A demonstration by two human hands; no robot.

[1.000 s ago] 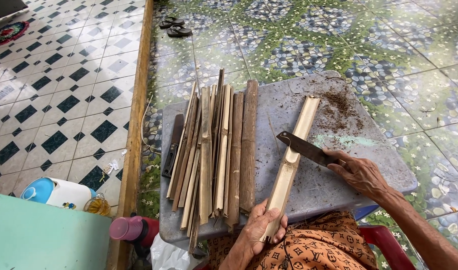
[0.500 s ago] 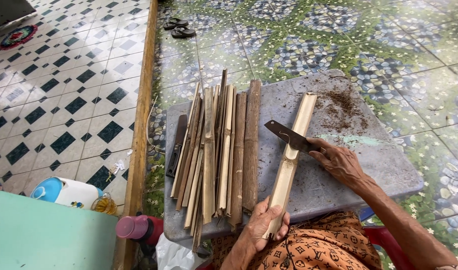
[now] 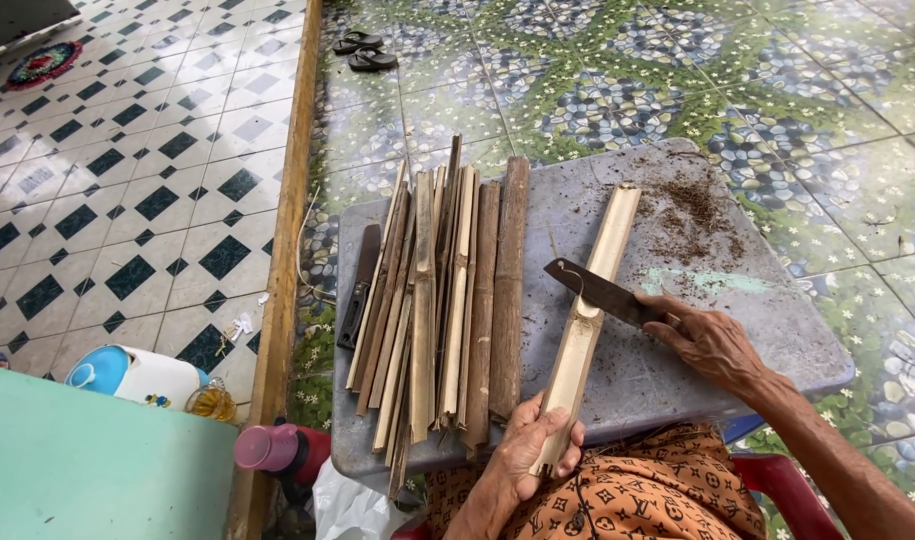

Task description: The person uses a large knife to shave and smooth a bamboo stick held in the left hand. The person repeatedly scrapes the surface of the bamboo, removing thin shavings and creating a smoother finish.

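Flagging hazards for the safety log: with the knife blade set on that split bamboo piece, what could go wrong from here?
1. The left hand grips the near end of the split bamboo, in line with the knife; a slip along the grain could reach those fingers.
2. The bamboo's near end overhangs the grey board toward the lap, so a forceful cut might tip it.
3. The pile of strips lies close beside; a sideways slip could scatter it.

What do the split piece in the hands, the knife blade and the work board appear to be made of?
Split piece: looks like bamboo, a pale hollow half-tube with a node ridge, matt. Knife blade: probably steel, dark and dull, thin flat edge. Work board: unclear, grey and scuffed with rounded corners, possibly plastic or painted wood.
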